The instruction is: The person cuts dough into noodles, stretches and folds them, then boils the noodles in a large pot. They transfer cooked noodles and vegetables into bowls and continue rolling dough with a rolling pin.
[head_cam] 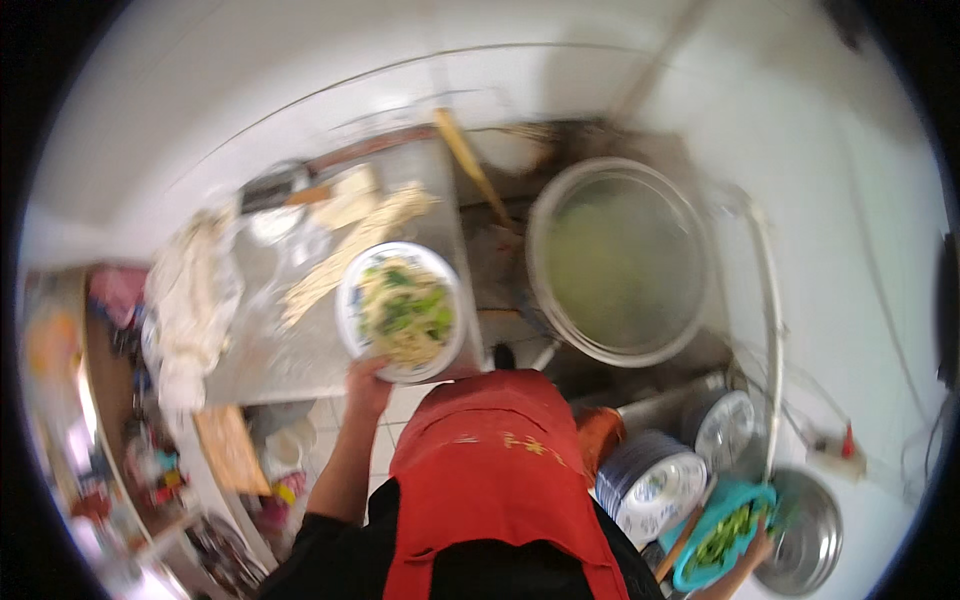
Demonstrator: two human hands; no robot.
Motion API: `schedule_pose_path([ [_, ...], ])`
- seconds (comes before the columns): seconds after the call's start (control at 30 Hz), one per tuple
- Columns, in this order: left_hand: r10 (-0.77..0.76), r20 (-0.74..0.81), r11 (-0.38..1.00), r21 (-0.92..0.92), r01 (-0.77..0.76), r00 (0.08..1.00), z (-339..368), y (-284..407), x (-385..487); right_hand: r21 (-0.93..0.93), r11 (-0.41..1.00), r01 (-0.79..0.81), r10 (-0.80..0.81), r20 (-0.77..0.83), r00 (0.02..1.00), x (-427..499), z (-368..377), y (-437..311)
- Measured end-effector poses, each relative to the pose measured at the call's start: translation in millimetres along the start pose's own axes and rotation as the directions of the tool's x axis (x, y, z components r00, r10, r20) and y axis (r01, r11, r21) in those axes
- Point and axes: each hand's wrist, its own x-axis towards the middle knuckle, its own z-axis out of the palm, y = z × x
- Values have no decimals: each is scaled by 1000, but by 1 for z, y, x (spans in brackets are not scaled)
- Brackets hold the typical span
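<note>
In my left hand point(369, 382) is the near rim of a white bowl with blue decoration point(346, 304), my thumb over its edge. Noodles point(411, 352) and cooked leafy greens point(431, 311) fill the bowl, which is above the right edge of the worktop point(300, 371). At the lower right my right hand point(757, 546) reaches to a turquoise plastic basket point(686, 574) of cut green vegetables point(724, 536). Its fingertips touch or sit close to the greens; blur hides whether they grip any.
A large pot of cloudy, steaming liquid point(622, 262) stands right of the worktop. Raw noodle strands point(360, 244), a cleaver point(274, 191) and a white cloth point(187, 307) lie on the worktop. Stacked bowls point(660, 491) and a steel basin point(810, 540) are at lower right.
</note>
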Motion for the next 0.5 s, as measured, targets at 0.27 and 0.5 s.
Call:
schedule_pose_path([
  [0.27,201,-240,941,-222,-255,950,-75,37,-48,-30,709,705,-674,-323,664,-17,56,-286],
  [0.5,369,-668,740,-210,-639,646,-298,126,-147,108,131,985,-991,0,132,-210,168,-487],
])
